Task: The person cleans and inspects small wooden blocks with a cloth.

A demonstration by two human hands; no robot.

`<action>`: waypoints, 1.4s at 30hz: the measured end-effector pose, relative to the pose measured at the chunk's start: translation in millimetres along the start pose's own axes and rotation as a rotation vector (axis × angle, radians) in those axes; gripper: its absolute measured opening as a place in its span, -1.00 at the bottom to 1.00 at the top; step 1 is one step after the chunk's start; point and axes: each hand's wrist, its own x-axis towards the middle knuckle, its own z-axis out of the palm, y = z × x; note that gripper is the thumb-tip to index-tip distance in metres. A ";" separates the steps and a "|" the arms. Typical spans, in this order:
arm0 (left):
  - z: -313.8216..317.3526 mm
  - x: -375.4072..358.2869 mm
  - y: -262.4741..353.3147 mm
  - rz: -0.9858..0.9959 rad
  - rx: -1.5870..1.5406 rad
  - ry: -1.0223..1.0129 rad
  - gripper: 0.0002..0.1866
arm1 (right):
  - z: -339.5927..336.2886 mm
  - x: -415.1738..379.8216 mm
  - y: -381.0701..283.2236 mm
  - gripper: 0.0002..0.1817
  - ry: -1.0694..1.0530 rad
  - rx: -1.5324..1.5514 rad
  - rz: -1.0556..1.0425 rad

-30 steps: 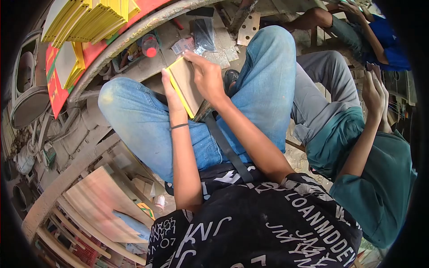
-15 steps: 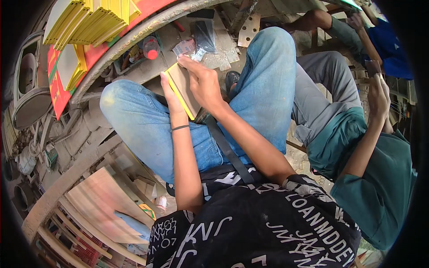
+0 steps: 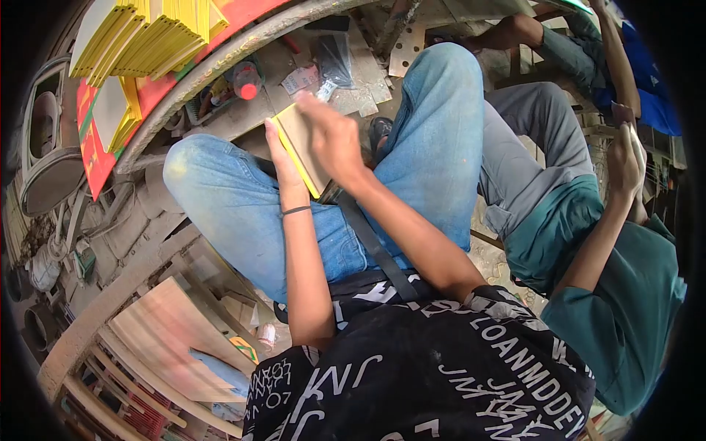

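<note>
1. The left hand (image 3: 285, 167) grips the near left edge of a small wooden board (image 3: 304, 143) with a yellow edge, held between the knees.
2. The right hand (image 3: 332, 138) lies on the board's face, blurred; I cannot tell its fingers' spread.
3. A stack of yellow boards (image 3: 140, 33) sits far left.
4. A co-worker's hand (image 3: 625, 158) is raised at right.

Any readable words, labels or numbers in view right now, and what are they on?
"LOANMMDDEV", seen upside down in white: the person's black shirt.
Other white letters there: partial, not readable as words.
Printed slips on the floor: too small.
Red board: too blurred.
</note>
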 end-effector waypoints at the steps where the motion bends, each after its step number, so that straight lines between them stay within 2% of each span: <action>1: 0.2 2.3 -0.1 0.033 -0.011 -0.006 -0.30 | -1.1 -3.2 -15.2 -0.64 -0.018 0.050 -0.073; 4: -0.3 0.7 1.7 0.054 -0.063 0.005 -0.32 | 0.3 -0.7 -15.2 -0.64 -0.058 0.119 -0.168; 6: -1.1 -0.5 1.1 -0.008 0.011 0.043 -0.34 | 0.6 6.8 4.2 -0.62 -0.019 0.023 -0.039; 8: -6.0 6.3 -2.5 0.003 0.023 0.004 -0.35 | 1.2 -2.0 0.8 -0.61 -0.003 -0.002 -0.006; 11: -3.8 8.8 -2.0 0.085 -0.009 0.040 -0.33 | -7.2 -1.9 -38.8 -0.64 -0.088 0.137 -0.188; 12: -11.1 10.9 -6.3 0.085 -0.006 0.049 -0.33 | -4.2 -2.3 -28.4 -0.64 -0.092 0.144 -0.182; 14: -25.8 20.2 -15.8 0.063 0.059 -0.012 -0.35 | 4.5 0.3 5.5 -0.64 -0.049 0.073 -0.038; 16: -17.8 15.7 -10.4 0.003 -0.062 -0.024 -0.34 | 0.6 -3.0 -9.9 -0.65 -0.032 0.046 -0.023; 18: -16.9 14.1 -7.0 0.066 0.055 -0.024 -0.33 | -6.7 -2.1 -28.5 -0.65 -0.094 0.142 -0.186; 19: -19.1 14.4 -8.2 0.090 0.032 -0.011 -0.34 | -1.5 -2.7 -15.9 -0.67 -0.075 0.137 -0.155; 20: -23.6 12.2 -6.1 0.021 -0.001 -0.035 -0.36 | 1.1 -3.8 -9.7 -0.67 -0.072 0.142 -0.150; 22: -22.2 14.9 -8.3 0.125 0.103 -0.072 -0.36 | 1.8 2.7 -8.0 -0.68 -0.028 0.080 -0.019; 23: -22.2 16.5 -8.4 0.122 0.104 -0.079 -0.36 | 1.5 -3.8 -11.6 -0.67 -0.040 0.096 -0.087; 25: -20.9 14.0 -10.1 0.181 0.132 0.056 -0.33 | -8.1 -1.6 -31.6 -0.65 -0.101 0.172 -0.181; 26: -22.3 9.5 -11.9 0.175 0.131 0.067 -0.33 | -6.6 -1.1 -29.6 -0.64 -0.108 0.183 -0.190; 28: -21.4 10.8 -7.4 0.072 0.115 0.014 -0.34 | 0.7 6.3 1.3 -0.64 -0.054 0.128 -0.025; 29: -15.3 7.2 -7.0 0.090 0.174 0.063 -0.32 | 5.5 1.8 9.7 -0.65 -0.034 0.078 -0.001; 30: -12.0 5.9 -2.9 0.089 0.176 0.055 -0.32 | 2.8 0.9 0.0 -0.65 -0.027 0.075 -0.002; 32: -3.9 5.1 1.1 0.106 0.010 -0.021 -0.30 | -7.6 -0.3 -27.4 -0.64 -0.110 0.148 -0.195; 34: -2.5 -1.2 3.9 0.023 -0.033 0.032 -0.29 | -2.7 0.5 -11.1 -0.67 -0.082 0.145 -0.190; 36: -4.2 3.0 -1.7 0.128 0.105 0.032 -0.27 | 0.6 10.0 0.4 -0.68 -0.023 0.079 0.013; 37: -3.5 4.0 -0.5 0.124 0.046 -0.020 -0.26 | -0.8 5.6 -8.1 -0.68 -0.027 0.074 0.012; 38: -3.7 2.2 0.0 0.071 -0.015 0.020 -0.27 | -4.6 2.3 -15.5 -0.68 -0.066 0.075 -0.113; 40: 6.5 -1.4 2.8 0.174 0.066 0.017 -0.27 | -7.3 5.2 -31.8 -0.65 -0.089 0.137 -0.220; 42: -6.9 -0.5 0.5 0.053 0.036 0.003 -0.27 | -2.7 12.9 -9.5 -0.66 -0.052 0.086 -0.105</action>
